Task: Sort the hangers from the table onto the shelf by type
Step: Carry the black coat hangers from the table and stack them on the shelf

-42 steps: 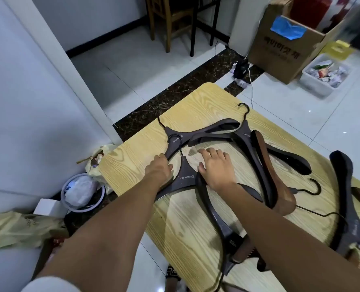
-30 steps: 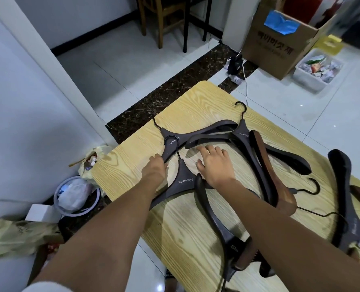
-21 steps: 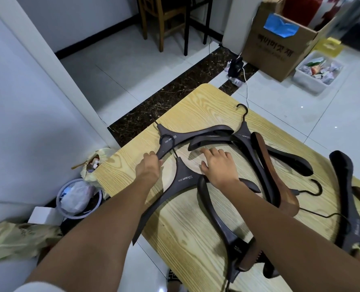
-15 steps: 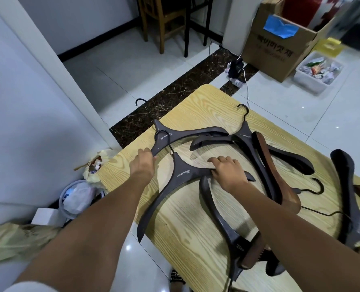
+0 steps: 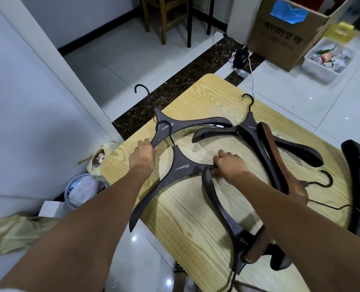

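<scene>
Several dark grey and brown wooden hangers lie on a light wooden table (image 5: pixel 187 218). My left hand (image 5: pixel 142 158) grips the lower arm of the far-left grey hanger (image 5: pixel 187 126), whose hook reaches past the table edge. My right hand (image 5: pixel 230 165) grips the right arm of a second grey hanger (image 5: pixel 180 168) marked XIZI IMPRESSION; its left arm juts over the near-left table edge. That hanger's hook lies across the first one. A brown hanger (image 5: pixel 278 163) and more dark hangers (image 5: pixel 255 135) lie to the right. No shelf is in view.
Left of the table stands a white wall panel (image 5: pixel 27 114), with a trash bin (image 5: pixel 80 191) and yellow bags on the floor below. Beyond the table are a cardboard box (image 5: pixel 280 36), a white tub of scraps (image 5: pixel 327 60), a wooden chair (image 5: pixel 164 13) and a power cable.
Both hands have closed on the two grey hangers and pulled them left. The hangers have swung so that one hook and one arm now hang past the table edge.
</scene>
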Demonstrator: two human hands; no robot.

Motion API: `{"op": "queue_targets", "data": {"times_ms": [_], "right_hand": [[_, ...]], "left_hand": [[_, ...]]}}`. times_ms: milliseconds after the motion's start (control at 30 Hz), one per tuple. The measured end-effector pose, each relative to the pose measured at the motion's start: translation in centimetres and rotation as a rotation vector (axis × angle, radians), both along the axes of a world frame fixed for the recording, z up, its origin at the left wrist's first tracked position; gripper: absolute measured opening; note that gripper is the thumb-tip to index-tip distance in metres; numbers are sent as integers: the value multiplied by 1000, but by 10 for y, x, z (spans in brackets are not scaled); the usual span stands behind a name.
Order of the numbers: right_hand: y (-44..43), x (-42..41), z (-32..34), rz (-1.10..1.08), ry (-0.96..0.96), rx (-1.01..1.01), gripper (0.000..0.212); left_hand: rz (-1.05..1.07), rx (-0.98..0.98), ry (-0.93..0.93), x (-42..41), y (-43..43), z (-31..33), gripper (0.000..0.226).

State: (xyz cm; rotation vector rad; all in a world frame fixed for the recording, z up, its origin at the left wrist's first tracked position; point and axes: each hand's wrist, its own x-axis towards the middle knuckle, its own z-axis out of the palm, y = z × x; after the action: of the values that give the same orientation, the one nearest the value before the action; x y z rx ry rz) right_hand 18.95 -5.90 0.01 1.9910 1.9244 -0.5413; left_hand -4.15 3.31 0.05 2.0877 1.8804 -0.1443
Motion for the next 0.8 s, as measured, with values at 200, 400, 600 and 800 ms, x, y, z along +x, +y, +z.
{"op": "queue_targets", "data": {"times_ms": [200,400,600,800], "right_hand": [[-4,-3,2,36,-48,-30,43],[-8,1,6,192,-131,135,38],[3,3,23,218,-202,229,46],[7,3,48,209,-253,315,52]], "left_hand": [[6,6,5,-3,-1,3,33],[-10,42,24,-14,-1,9,31],[-16,73,11,-25,-3,16,30],[-12,113,-13,-33,-7,28,26]]}}
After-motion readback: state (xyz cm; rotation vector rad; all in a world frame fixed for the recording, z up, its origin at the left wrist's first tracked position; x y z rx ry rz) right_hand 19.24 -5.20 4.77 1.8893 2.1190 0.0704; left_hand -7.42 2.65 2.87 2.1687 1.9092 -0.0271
